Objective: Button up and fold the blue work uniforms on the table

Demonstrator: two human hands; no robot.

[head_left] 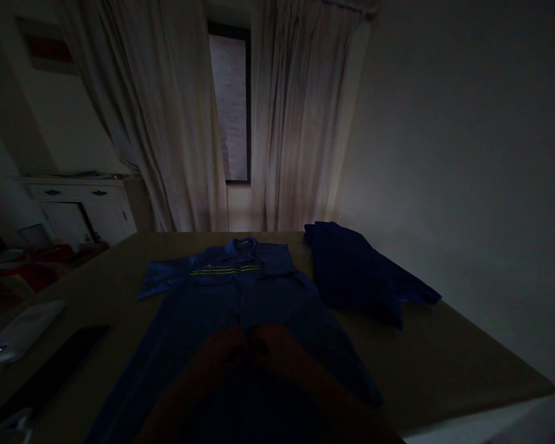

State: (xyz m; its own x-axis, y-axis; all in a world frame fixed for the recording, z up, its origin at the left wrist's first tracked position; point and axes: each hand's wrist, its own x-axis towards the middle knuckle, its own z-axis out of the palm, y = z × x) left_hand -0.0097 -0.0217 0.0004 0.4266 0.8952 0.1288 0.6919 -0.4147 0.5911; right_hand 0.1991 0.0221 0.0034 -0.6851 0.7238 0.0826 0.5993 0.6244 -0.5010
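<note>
A long blue work coat (213, 302) with a collar, chest pockets and yellow-green stripes lies spread out, front up, its collar at the far end. My left hand (226, 345) and my right hand (274, 346) are close together over its front opening, near the middle. Both have curled, closed fingers, and they seem to pinch the coat's front edges. Exactly what sits between the fingertips is hard to make out in the dim light. One short sleeve stretches out to the left; the other is folded in over the chest on the right.
A darker blue garment (346, 265) lies heaped on the table (472, 382) at the right, beside the wall. Along the left side lie a flat black object (50, 370) and a white device (28, 330). Curtains (176, 123) and a white cabinet (83, 206) stand behind.
</note>
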